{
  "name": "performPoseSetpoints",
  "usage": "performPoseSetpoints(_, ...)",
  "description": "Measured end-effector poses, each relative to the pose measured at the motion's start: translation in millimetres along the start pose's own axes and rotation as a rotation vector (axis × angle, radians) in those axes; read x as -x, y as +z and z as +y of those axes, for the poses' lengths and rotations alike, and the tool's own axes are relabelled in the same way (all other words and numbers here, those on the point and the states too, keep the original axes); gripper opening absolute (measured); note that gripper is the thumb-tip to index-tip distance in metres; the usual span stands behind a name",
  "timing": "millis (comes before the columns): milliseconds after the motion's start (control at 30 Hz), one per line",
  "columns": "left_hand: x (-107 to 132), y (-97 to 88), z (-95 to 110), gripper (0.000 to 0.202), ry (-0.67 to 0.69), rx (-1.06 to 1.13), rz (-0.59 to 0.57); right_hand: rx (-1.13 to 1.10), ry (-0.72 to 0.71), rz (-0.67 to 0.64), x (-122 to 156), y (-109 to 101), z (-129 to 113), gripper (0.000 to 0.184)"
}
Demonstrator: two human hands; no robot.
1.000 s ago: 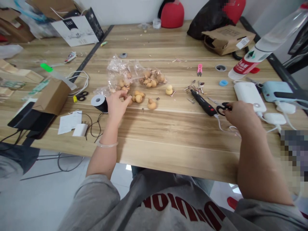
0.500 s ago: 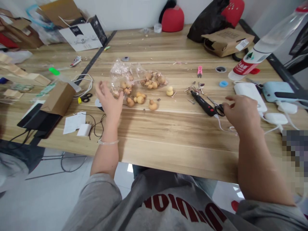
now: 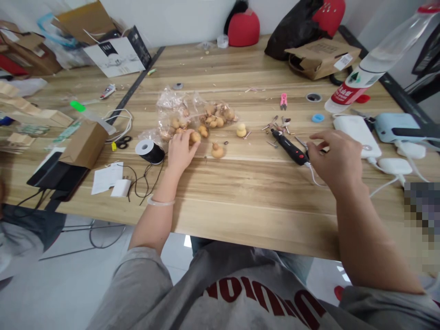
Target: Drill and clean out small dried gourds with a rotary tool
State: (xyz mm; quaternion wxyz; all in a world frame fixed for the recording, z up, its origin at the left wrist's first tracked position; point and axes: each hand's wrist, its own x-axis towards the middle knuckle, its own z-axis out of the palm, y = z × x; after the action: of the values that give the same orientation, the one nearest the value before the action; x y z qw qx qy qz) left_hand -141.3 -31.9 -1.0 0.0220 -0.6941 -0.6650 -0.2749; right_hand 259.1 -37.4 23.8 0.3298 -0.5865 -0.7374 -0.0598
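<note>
the left hand [image 3: 182, 153] reached over the tabletop [image 3: 247, 201], its grip clamped on a small dried gourd [image 3: 195, 136] that lay just beside a plastic bag of gourds [image 3: 175, 110] and a spool of black cord [image 3: 150, 152]. the right hand [image 3: 335, 158] curled over a pair of scissors [image 3: 301, 141], near a black rotary tool [image 3: 290, 152]; whether that grip was apart or together could not be told. a white power bank [image 3: 357, 136] lay farther off.
</note>
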Motion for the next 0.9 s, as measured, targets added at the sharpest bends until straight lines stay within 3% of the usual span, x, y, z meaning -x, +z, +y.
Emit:
performPoseSetpoints(133,-2,2.1,2,0.038,-0.185,0.598,0.367,-0.01,-0.009,0.014,1,-1,1,0.019)
performPoseSetpoints(200,-4,1.4,7,0.035,-0.309,0.897,0.47,-0.012,-0.015,0.021,1,-1,1,0.018)
performPoseSetpoints(300,-7,-3.0,17,0.027,-0.451,1.219,0.476,-0.02,-0.024,0.013,1,1,2,0.018)
performPoseSetpoints(433,-6,-11.1,26,0.02,-0.5,1.449,0.415,-0.026,-0.017,-0.007,2,3,3,0.019)
performPoseSetpoints(633,-2,-13.5,30,0.033,-0.332,1.485,0.278,-0.046,-0.023,-0.008,2,3,1,0.022)
performPoseSetpoints(800,1,-5.1,28,0.046,-0.126,1.24,0.238,-0.053,-0.017,-0.009,3,3,1,0.023)
performPoseSetpoints(900,5,-6.9,27,0.041,-0.012,0.979,0.262,-0.055,-0.007,-0.02,3,2,-1,0.021)
